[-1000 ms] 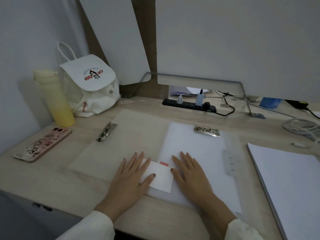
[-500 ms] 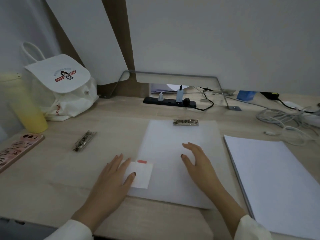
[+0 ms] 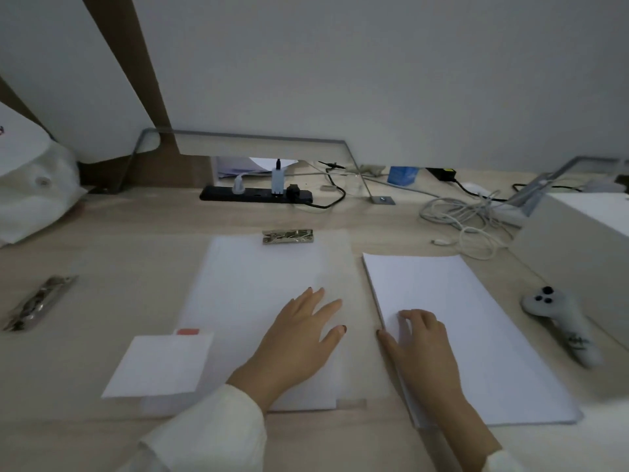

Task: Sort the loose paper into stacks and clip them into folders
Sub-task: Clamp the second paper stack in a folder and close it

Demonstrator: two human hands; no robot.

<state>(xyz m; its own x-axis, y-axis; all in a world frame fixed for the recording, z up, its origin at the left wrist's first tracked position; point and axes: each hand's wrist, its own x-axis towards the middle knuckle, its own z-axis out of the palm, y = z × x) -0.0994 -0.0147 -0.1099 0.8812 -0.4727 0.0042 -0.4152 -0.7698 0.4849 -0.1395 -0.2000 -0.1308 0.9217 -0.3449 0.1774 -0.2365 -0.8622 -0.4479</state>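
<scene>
In the head view, the paper stack (image 3: 469, 335) lies on the desk (image 3: 102, 253) under the right hand (image 3: 420, 338), whose fingers curl at its near left edge, thumb along the side. Just left of it, the left hand (image 3: 299, 338) rests flat and spread on a sheet held in the clear folder (image 3: 354, 369), whose metal clip (image 3: 288, 236) sits beyond the fingertips. Left of that hand lie a small white card (image 3: 160, 364) and, farther out, a second clip (image 3: 37, 303).
</scene>
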